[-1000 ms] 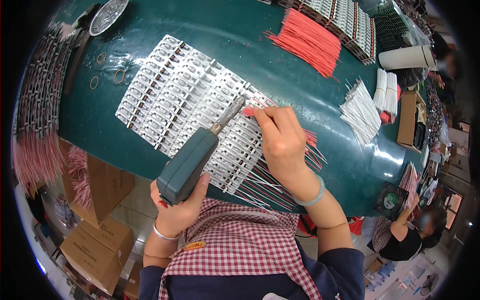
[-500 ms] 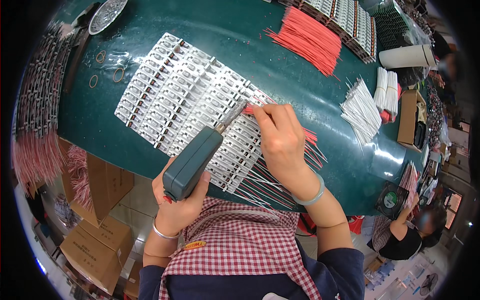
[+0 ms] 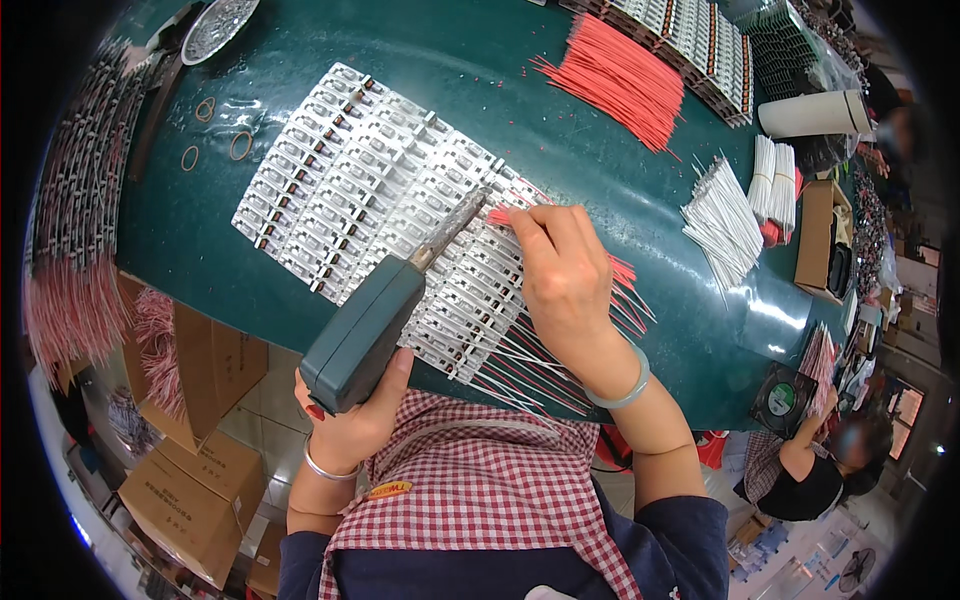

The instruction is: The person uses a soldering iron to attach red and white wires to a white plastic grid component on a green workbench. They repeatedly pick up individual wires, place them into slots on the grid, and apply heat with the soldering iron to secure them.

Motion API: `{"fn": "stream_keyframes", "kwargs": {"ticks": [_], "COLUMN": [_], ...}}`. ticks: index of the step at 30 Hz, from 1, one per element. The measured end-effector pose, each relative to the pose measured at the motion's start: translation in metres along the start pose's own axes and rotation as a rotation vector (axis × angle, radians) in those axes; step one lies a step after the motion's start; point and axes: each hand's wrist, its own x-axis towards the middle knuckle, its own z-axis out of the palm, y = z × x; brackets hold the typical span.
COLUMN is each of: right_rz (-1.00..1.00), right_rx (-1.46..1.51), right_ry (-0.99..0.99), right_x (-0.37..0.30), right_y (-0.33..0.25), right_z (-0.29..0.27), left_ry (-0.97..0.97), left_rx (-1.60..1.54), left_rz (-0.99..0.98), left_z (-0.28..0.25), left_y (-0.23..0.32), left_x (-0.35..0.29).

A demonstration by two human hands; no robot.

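Observation:
My left hand (image 3: 352, 425) is wrapped round the handle of a dark green soldering gun (image 3: 362, 330). The gun's long metal tip points away from me over a panel of white parts in rows (image 3: 375, 190), close to my right fingertips. My right hand (image 3: 562, 270) pinches red wire (image 3: 497, 215) at the panel's right side, thumb and forefinger together. Below that hand, red and white wires (image 3: 535, 365) stick out from the panel's right edge toward the near table edge. Whether the tip touches the panel is hard to tell.
Loose red wires (image 3: 615, 85) lie at the far right, with white wires (image 3: 722, 225) nearer. Stacked panels (image 3: 680, 45) stand behind. A metal dish (image 3: 215, 32) and rubber bands (image 3: 240, 146) are far left. A small fan (image 3: 785, 398) sits right, near another person (image 3: 815, 465).
The soldering gun has drawn back a little to the left, its tip now slightly apart from my right fingertips. The panel has shifted very slightly. My right hand stays almost still.

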Motion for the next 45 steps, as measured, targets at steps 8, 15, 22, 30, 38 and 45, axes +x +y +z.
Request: {"fn": "stream_keyframes", "kwargs": {"ticks": [8, 15, 22, 30, 38, 45], "right_rz": [-0.041, -0.025, -0.028, -0.035, -0.036, -0.039], "right_rx": [0.054, 0.045, 0.019, 0.004, 0.004, 0.066], "right_ry": [0.032, 0.002, -0.006, -0.006, -0.001, 0.011], "right_x": [-0.007, -0.007, -0.006, -0.004, -0.004, -0.011], "right_y": [-0.005, -0.007, -0.008, -0.009, -0.009, -0.018], "right_z": [-0.001, 0.000, 0.000, -0.001, -0.004, -0.005], "left_ry": [-0.021, -0.062, -0.089, -0.091, -0.063, 0.019], "left_rx": [-0.069, -0.053, -0.062, -0.059, -0.137, -0.115], "left_rz": [-0.075, -0.048, -0.045, -0.086, -0.133, -0.190], "left_z": [-0.003, -0.002, -0.001, -0.008, -0.015, -0.012], "left_y": [0.001, 0.002, 0.006, -0.001, -0.007, 0.006], "left_x": [-0.004, -0.003, 0.002, -0.013, -0.025, -0.018]}}
